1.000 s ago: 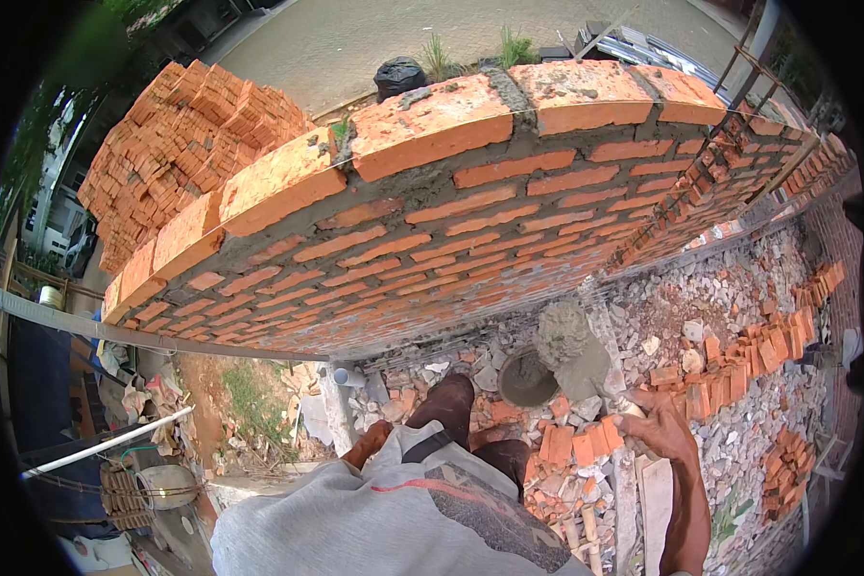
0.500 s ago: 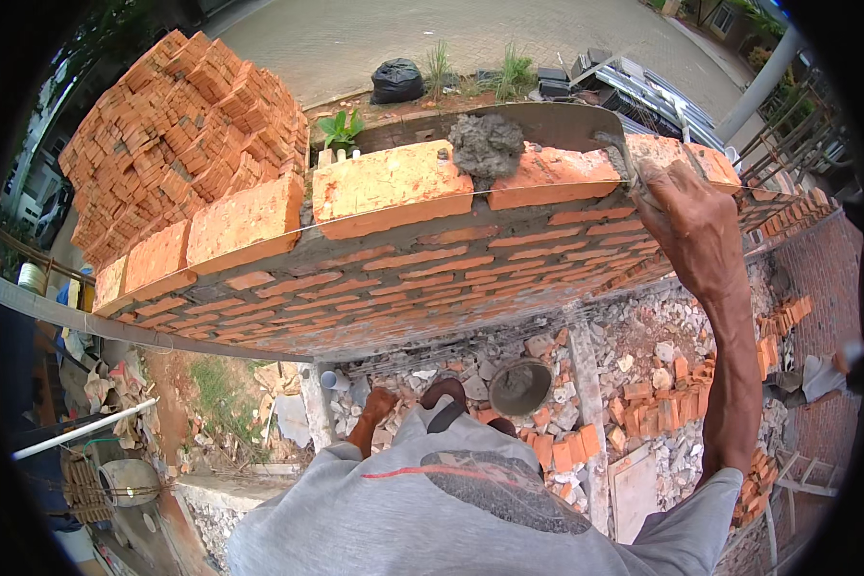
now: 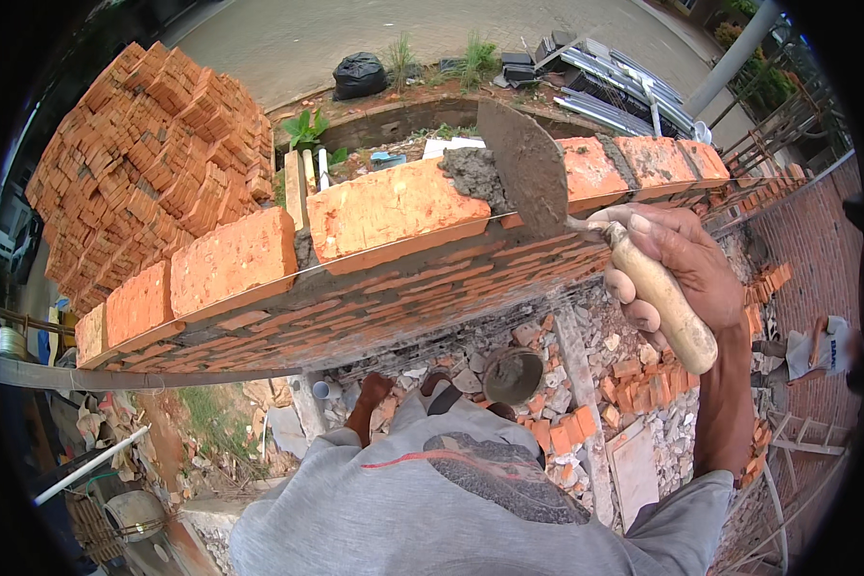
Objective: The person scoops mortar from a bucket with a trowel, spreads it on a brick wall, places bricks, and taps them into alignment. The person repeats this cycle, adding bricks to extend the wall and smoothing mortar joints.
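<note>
My right hand (image 3: 677,264) grips the wooden handle of a trowel (image 3: 533,168). Its blade stands on edge at the top of the brick wall (image 3: 374,288), pressed against a lump of grey mortar (image 3: 470,173) in the gap between two top-course bricks. The large brick (image 3: 389,211) left of the gap lies on the wall's top. My left hand is hidden from view. A thin taut string (image 3: 288,278) runs along the top course.
A big stack of red bricks (image 3: 149,163) stands beyond the wall at the left. Broken bricks and rubble (image 3: 634,384) cover the ground below, with a round pan (image 3: 512,374) among them. A black bag (image 3: 360,75) and metal sheets (image 3: 605,82) lie farther off.
My right hand rose from the rubble below with mortar on the trowel, brought it to the wall top, and now holds the blade on edge against the mortar in the joint.
</note>
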{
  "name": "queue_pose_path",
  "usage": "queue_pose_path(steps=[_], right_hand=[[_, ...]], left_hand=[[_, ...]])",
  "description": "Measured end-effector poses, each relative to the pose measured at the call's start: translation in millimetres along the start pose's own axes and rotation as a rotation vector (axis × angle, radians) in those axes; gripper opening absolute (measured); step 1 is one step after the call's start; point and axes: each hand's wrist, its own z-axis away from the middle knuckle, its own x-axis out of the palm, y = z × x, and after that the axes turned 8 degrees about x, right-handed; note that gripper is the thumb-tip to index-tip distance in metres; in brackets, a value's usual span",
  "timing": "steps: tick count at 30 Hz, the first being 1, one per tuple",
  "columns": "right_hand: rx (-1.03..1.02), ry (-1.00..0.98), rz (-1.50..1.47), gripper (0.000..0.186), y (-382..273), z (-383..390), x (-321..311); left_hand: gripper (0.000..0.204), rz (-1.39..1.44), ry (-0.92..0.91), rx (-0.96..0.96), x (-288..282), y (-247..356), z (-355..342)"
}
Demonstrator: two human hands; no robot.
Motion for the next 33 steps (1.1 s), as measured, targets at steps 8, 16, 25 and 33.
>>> queue_pose_path(steps=[8,16,25,33], right_hand=[[0.072,0.077,0.066,0.033,15.1,0.5,-8.4],[0.023,0.116,0.056,0.033,18.4,0.9,-3.9],[0.076,0.188,0.119,0.033,28.0,-5.5,-11.8],[0.028,0.151,-0.079,0.037,31.1,-8.7,-5.5]], left_hand=[[0.035,-0.040,-0.041,0.364,-4.1,1.2,-38.8],[0.037,-0.320,-0.058,0.572,-1.0,-9.4,-30.5],[0.047,-0.083,-0.122,0.010,-12.7,14.3,-22.5],[0.045,-0.010,-0.029,0.288,-6.6,3.8,-46.0]])
